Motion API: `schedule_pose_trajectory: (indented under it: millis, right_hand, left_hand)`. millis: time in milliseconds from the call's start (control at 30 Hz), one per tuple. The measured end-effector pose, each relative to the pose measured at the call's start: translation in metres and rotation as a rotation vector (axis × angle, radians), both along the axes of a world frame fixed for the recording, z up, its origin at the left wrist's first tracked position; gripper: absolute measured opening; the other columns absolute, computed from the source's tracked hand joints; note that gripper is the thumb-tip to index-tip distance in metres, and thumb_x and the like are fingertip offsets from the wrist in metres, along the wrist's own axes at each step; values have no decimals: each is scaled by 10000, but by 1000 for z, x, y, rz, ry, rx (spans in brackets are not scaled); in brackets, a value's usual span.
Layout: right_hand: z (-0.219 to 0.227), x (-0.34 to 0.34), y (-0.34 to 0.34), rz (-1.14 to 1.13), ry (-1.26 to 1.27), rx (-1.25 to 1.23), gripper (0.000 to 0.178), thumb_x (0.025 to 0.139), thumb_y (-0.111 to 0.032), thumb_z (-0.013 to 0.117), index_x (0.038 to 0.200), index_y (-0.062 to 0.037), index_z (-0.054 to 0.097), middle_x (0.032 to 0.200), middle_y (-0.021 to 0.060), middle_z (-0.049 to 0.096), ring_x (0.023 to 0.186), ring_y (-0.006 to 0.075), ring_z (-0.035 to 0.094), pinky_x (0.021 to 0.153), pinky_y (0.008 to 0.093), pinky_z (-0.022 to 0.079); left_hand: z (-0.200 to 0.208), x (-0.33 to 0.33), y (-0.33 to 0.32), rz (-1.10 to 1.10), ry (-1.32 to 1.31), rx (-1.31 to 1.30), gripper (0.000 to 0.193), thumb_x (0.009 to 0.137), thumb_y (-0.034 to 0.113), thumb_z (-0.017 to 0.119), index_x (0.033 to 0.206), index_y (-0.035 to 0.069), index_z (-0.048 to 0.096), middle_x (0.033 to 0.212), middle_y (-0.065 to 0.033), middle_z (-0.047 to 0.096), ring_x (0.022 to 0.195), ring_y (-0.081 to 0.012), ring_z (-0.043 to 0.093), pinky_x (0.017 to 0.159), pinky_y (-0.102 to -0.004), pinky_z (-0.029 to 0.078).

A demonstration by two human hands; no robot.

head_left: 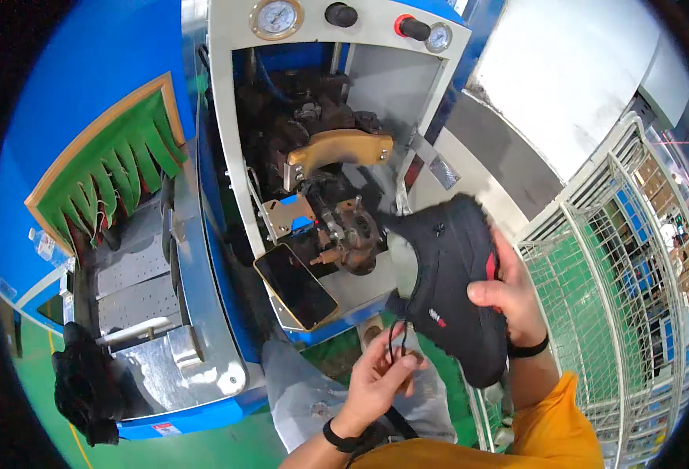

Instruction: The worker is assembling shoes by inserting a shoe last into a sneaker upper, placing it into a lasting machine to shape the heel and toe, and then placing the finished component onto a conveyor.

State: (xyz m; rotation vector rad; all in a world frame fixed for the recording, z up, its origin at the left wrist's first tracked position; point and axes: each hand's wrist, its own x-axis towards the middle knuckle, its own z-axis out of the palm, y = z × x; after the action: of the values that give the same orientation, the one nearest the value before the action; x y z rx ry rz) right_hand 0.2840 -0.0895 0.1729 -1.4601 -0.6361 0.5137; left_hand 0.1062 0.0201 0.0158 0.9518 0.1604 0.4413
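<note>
My right hand (516,301) grips a black shoe upper (450,285) from its right side, with the thumb across it near a red patch. The upper is tilted, and a pale surface shows in its opening on the left. Just below and left of it, my left hand (380,383) pinches a thin black cord (397,342) that loops up toward the upper's lower edge. Whether the cord is joined to the upper, I cannot tell. Right in front stands a machine with a curved yellow pad (344,150) above dark metal clamp parts (352,234).
A phone (294,288) rests at the machine's front left edge. Pressure gauges (276,17) sit on its top panel. On the left is a conveyor (133,270) with a green strip curtain (114,172) and a black item (87,383) at its end. A wire rack (594,313) stands at right.
</note>
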Motion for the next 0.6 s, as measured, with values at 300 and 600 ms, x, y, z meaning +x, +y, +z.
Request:
schedule_pose_trajectory:
  millis: [300, 600]
  right_hand:
    - [67, 50, 80, 152, -441, -225, 1004, 762, -115, 837, 1580, 62, 282, 1432, 158, 546, 1261, 201, 547, 1087, 301, 411]
    - [73, 68, 164, 258, -891, -904, 1106, 693, -455, 795, 1568, 29, 322, 1196, 347, 661, 1092, 390, 681, 948, 363, 514]
  left_hand:
    - [10, 25, 22, -39, 156, -201, 213, 1064, 162, 569, 1202, 30, 662, 830, -47, 706, 608, -81, 574, 529, -217, 417]
    - [-14, 48, 32, -83, 232, -13, 235, 1064, 152, 529, 1210, 8, 644, 845, -13, 684, 681, -54, 552, 629, -223, 467]
